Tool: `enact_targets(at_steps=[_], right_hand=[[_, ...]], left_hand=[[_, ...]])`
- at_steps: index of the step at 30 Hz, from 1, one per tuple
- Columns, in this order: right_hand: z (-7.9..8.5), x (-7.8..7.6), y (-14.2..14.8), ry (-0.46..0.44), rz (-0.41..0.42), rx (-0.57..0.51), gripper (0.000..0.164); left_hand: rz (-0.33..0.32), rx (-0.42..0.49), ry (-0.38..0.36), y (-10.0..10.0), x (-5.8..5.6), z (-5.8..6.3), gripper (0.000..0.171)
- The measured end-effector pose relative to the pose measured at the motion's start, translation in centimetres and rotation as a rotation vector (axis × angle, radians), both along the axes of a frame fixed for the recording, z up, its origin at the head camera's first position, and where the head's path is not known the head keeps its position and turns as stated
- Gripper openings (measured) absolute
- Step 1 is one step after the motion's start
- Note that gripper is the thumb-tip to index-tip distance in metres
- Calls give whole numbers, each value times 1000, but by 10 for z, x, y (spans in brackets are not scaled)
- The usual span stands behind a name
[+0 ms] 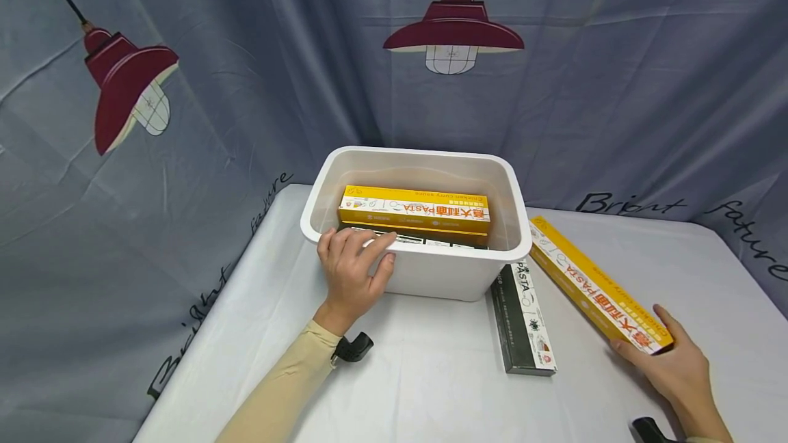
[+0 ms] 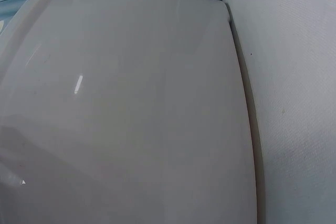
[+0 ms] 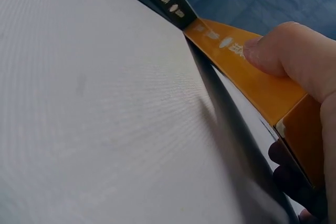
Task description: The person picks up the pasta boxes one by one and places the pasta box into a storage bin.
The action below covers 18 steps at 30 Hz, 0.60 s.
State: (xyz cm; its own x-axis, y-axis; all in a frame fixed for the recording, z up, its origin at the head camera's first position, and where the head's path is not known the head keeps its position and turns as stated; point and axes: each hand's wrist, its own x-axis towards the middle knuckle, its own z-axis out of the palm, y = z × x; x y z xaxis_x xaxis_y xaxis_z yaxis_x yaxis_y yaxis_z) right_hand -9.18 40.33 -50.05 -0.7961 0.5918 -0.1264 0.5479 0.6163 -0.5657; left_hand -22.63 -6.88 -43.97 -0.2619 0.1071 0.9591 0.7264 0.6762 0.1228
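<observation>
My left hand (image 1: 351,269) grips the front rim of a white plastic bin (image 1: 431,275), its fingers bent over the edge and the thumb outside. Inside the bin lie a yellow pasta box (image 1: 415,207) and, in front of it, a black-and-white box (image 1: 440,243) partly hidden by the rim. To the right, my right hand (image 1: 674,361) holds the near end of another yellow pasta box (image 1: 600,286), which slants away toward the bin. In the right wrist view the thumb (image 3: 268,56) presses on its orange side (image 3: 247,74), with fingertips under the near end.
A black-and-white pasta box (image 1: 523,320) lies on the white-clothed table (image 1: 431,374) between the bin and the held box. Behind the table hangs a grey-blue cloth backdrop (image 1: 277,74) printed with red lamps and lettering.
</observation>
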Motion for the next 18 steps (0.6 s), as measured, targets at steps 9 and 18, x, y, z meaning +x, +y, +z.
enact_targets(at_steps=[9,18], right_hand=[[-4,7,-5,125,-22,16,92],[-3,13,-8,304,-178,-32,78]], left_hand=[[7,0,-5,-1,1,0,25],[9,-4,1,0,1,1,25]])
